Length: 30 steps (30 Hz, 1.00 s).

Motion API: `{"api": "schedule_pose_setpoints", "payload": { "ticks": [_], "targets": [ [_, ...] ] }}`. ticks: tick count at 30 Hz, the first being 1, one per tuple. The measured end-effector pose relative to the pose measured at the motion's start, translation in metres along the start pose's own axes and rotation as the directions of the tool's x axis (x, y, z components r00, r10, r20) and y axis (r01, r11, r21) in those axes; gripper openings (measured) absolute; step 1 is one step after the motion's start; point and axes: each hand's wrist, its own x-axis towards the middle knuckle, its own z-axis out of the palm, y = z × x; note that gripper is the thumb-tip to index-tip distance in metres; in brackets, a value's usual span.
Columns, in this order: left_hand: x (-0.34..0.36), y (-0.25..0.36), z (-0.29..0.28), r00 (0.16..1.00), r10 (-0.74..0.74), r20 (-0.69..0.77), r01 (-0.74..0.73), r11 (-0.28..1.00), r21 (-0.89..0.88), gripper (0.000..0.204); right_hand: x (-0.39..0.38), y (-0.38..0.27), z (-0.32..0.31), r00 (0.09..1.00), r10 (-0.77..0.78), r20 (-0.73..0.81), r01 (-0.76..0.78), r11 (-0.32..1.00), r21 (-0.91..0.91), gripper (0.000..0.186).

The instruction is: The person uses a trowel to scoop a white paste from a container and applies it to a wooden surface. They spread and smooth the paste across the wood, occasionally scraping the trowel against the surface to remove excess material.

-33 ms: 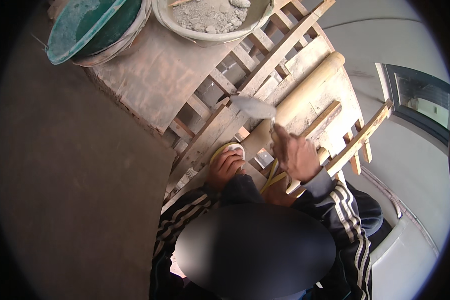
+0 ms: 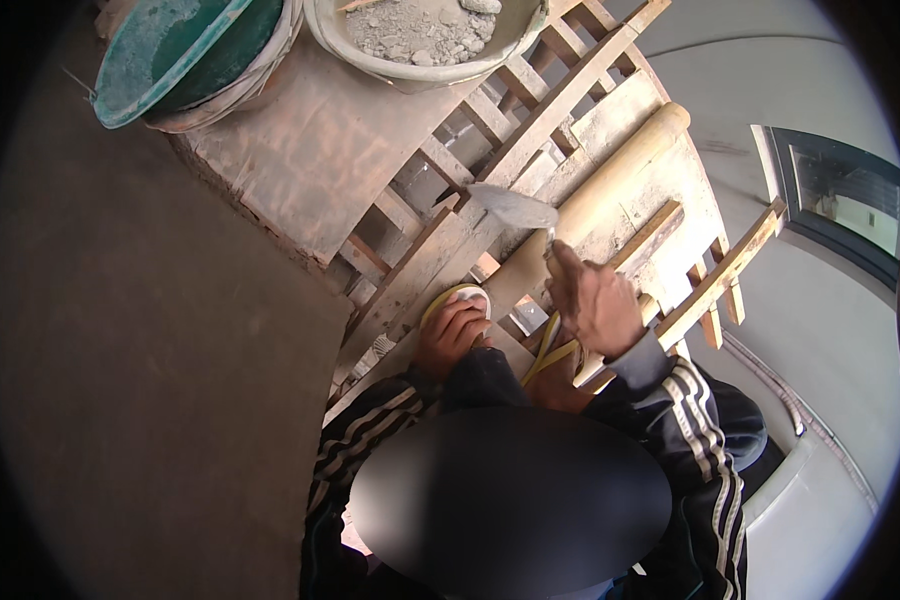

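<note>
My right hand [image 2: 602,305] grips the handle of a pointed trowel [image 2: 515,207], its index finger stretched along toward the neck. The grey, smeared blade points to the upper left, over the wooden planks and beside a thick pale pole [image 2: 625,162]. My left hand [image 2: 452,333] lies over the front of a sandal [image 2: 436,301] with a yellow rim and white insole, fingers side by side and slightly bent. Whatever is under that palm is hidden. A second sandal's yellow strap [image 2: 543,350] crosses a bare foot [image 2: 558,388] below my right hand.
A bucket [image 2: 395,72] of grey, crumbly mortar stands at the top on a board [image 2: 305,150]. Beside it sits a bucket with a green basin [image 2: 160,65]. Slatted planks [image 2: 570,90] with gaps run diagonally. A grey wall with a dark-framed window [image 2: 840,190] is at right.
The trowel and my right hand have shifted very slightly to the right. My left hand stays where it was.
</note>
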Motion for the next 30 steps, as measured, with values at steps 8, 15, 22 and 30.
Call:
{"api": "schedule_pose_setpoints", "payload": {
  "ticks": [8, 15, 22, 30],
  "targets": [
    [0.001, 0.000, 0.000, 1.000, 0.003, 0.009, -0.003, 1.000, 0.006, 0.021, 0.057, 0.035, -0.048, 0.927, -0.368, 0.076, 0.375, 0.897, -0.232, 0.038],
    [-0.010, -0.003, 0.007, 0.998, 0.026, -0.052, -0.026, 1.000, 0.008, 0.017, 0.045, 0.028, -0.040, 0.915, -0.325, 0.241, 0.328, 0.944, 0.026, 0.027],
    [-0.025, 0.016, 0.010, 1.000, -0.015, -0.019, 0.018, 0.982, 0.188, 0.018, 0.021, 0.004, 0.050, 0.879, -0.457, 0.136, 0.457, 0.889, 0.035, 0.041],
    [-0.021, 0.012, -0.002, 0.984, -0.066, 0.165, 0.084, 0.991, -0.106, 0.019, 0.041, 0.021, 0.036, 0.902, -0.426, -0.063, 0.388, 0.867, -0.314, 0.039]
  ]
}}
